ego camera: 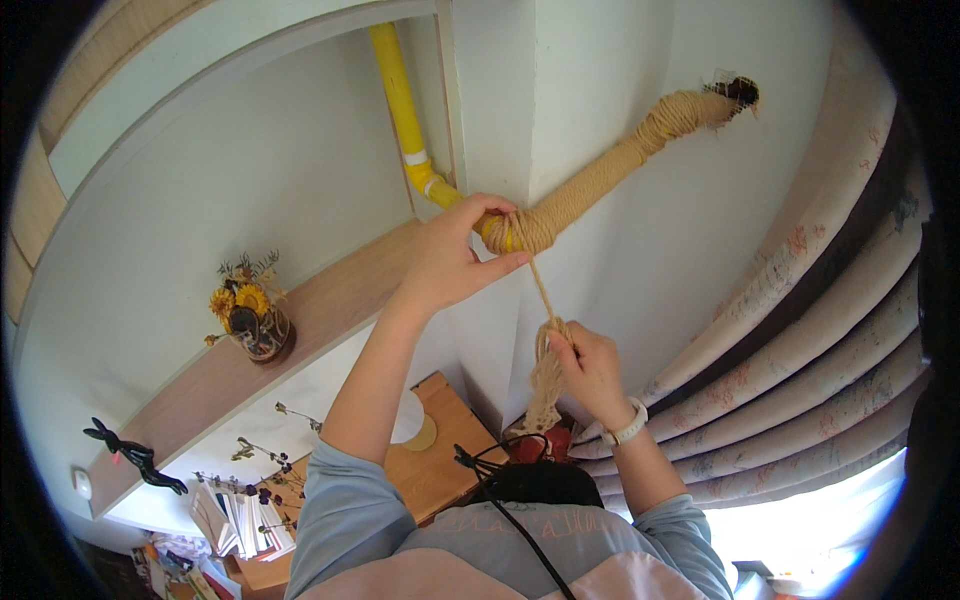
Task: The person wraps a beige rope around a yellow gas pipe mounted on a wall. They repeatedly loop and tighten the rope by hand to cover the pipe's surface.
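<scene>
A yellow pipe (pixel 400 90) comes down from the top and bends towards the right. From the bend on, twine wrapping (pixel 592 187) covers it up to a hole in the wall, with some yellow showing between loose turns at the bend. My left hand (pixel 469 251) grips the wrapped bend, thumb below and fingers above. From there a taut strand runs down to my right hand (pixel 592 367), which is closed on a hanging bundle of twine (pixel 549 375). A pale watch band is on my right wrist.
A wooden shelf (pixel 330 289) on the left bears a glass jar of dried flowers (pixel 262 330) and a black rabbit figure (pixel 135 456). Patterned curtains (pixel 795 360) hang at the right. Below are a wooden desk (pixel 450 450), books (pixel 244 525) and a black cable (pixel 517 525) near my body.
</scene>
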`<state>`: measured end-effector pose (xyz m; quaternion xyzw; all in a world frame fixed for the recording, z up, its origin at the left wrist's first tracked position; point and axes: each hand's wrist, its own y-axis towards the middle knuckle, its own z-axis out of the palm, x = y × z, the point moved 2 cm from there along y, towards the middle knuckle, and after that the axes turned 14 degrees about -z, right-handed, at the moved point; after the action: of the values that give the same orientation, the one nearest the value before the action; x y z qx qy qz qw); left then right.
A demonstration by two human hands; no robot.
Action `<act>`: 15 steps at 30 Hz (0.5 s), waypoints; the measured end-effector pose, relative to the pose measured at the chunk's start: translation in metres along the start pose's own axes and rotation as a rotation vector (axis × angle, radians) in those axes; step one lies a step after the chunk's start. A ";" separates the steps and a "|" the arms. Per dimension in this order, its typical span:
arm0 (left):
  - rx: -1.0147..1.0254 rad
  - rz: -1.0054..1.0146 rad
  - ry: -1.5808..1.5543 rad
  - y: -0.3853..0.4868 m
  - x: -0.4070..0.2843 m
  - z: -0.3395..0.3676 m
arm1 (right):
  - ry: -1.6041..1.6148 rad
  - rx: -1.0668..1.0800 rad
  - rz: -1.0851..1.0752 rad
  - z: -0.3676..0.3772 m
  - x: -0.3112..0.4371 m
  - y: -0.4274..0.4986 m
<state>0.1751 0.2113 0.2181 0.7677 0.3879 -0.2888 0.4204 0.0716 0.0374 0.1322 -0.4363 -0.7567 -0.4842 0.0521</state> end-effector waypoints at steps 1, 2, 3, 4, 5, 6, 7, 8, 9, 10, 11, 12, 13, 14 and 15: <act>-0.028 0.020 0.070 -0.001 -0.002 0.001 | 0.002 -0.008 0.018 0.004 -0.008 0.004; -0.057 0.041 0.138 -0.003 -0.005 0.001 | -0.022 0.008 0.080 0.007 -0.016 0.005; -0.055 0.036 0.134 -0.004 -0.006 0.001 | -0.021 -0.007 0.011 0.009 -0.020 0.006; -0.052 0.031 0.131 -0.005 -0.007 0.001 | -0.044 -0.001 -0.013 0.011 -0.024 0.008; -0.048 0.031 0.123 -0.005 -0.008 0.001 | -0.086 0.037 0.001 0.014 -0.028 0.008; -0.032 0.033 0.109 -0.005 -0.008 0.000 | -0.055 0.009 -0.045 0.015 -0.030 0.008; -0.017 0.041 0.089 -0.005 -0.008 -0.001 | -0.043 0.013 -0.055 0.017 -0.032 0.008; 0.002 0.016 0.079 -0.005 -0.007 -0.002 | -0.050 0.022 -0.036 0.019 -0.033 0.008; 0.014 0.041 0.067 -0.004 -0.006 -0.003 | 0.082 0.008 -0.024 0.022 -0.035 0.009; 0.029 0.034 0.064 -0.004 -0.005 -0.004 | 0.195 -0.002 0.015 0.026 -0.037 0.010; 0.043 0.024 0.061 -0.003 -0.004 -0.005 | 0.305 0.002 0.042 0.030 -0.039 0.011; 0.040 0.034 0.060 -0.002 -0.004 -0.006 | 0.278 0.005 0.045 0.034 -0.041 0.014; 0.039 0.040 0.058 -0.001 -0.003 -0.007 | 0.249 0.022 0.037 0.039 -0.043 0.017; 0.038 0.047 0.055 0.000 -0.003 -0.007 | 0.171 0.058 0.057 0.044 -0.046 0.019; 0.037 0.043 0.066 0.001 -0.002 -0.007 | 0.234 0.033 0.026 0.047 -0.046 0.020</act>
<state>0.1759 0.2165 0.2234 0.7925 0.3796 -0.2615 0.3992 0.1301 0.0485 0.0980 -0.3857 -0.7475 -0.5186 0.1536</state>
